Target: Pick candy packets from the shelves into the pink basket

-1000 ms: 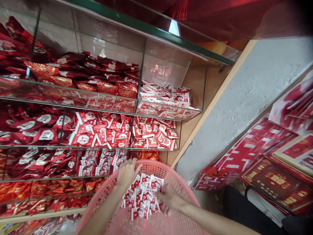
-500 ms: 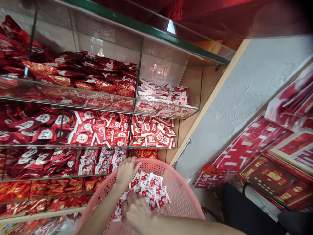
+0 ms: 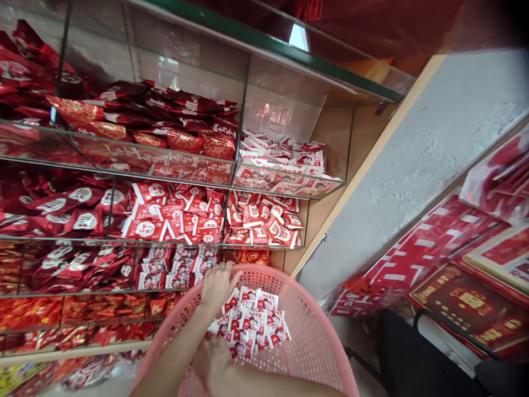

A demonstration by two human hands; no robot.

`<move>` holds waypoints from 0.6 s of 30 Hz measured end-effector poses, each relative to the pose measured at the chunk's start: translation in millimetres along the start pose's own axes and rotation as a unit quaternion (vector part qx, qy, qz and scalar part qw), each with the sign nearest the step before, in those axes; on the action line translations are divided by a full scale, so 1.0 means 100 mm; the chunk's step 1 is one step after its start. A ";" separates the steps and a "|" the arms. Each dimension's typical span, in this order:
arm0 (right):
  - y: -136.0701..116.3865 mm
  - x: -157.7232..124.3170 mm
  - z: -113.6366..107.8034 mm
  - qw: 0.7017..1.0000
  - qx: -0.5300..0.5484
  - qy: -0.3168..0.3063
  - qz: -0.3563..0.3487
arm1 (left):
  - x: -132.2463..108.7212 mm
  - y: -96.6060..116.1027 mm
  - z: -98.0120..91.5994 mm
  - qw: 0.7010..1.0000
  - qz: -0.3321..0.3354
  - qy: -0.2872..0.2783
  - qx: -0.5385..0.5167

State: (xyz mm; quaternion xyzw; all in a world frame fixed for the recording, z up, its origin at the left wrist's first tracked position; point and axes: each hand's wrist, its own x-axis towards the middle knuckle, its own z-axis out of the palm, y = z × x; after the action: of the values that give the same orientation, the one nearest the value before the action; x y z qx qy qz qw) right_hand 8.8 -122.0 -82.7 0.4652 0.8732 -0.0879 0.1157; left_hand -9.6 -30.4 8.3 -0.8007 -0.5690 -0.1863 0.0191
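Observation:
A pink perforated plastic basket [image 3: 306,314] stands in front of me, with a pile of small white-and-red candy packets [image 3: 254,325] inside. My left hand [image 3: 219,286] grips the basket's far rim, its fingers over the edge and its thumb along the inside. Lower in the basket, my right hand [image 3: 212,358] is beside the near-left of the pile. Its fingers are partly behind my left forearm and blurred, so whether they hold a packet is hidden.
Glass shelves [image 3: 165,179] ahead hold red packets [image 3: 152,212] in divided compartments. Similar white-and-red packets [image 3: 289,157] fill an upper right compartment. To the right are a grey wall [image 3: 372,193], red printed goods [image 3: 438,242] and a black chair [image 3: 405,353].
My right hand has drawn left and down, off the packets and toward the near side of the basket. The left hand stays on the rim. The view has shifted slightly.

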 end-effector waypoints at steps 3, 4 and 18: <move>-0.01 0.01 -0.06 0.998 -0.012 -0.059 0.028 | 0.00 0.00 0.00 1.000 -0.003 -0.001 -0.006; -0.01 0.01 -0.08 0.998 -0.001 -0.049 0.030 | 0.00 0.00 0.00 1.000 -0.004 -0.001 -0.005; -0.14 -0.38 -0.09 0.794 0.532 0.040 0.293 | 0.00 0.00 0.00 1.000 -0.005 -0.001 -0.023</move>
State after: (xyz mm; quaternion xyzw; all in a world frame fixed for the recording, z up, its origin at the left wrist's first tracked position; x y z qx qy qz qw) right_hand 16.3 -157.4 -62.5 0.6897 0.5147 -0.4819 -0.1648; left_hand -9.4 -30.1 7.9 -0.7985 -0.5681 -0.1989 -0.0010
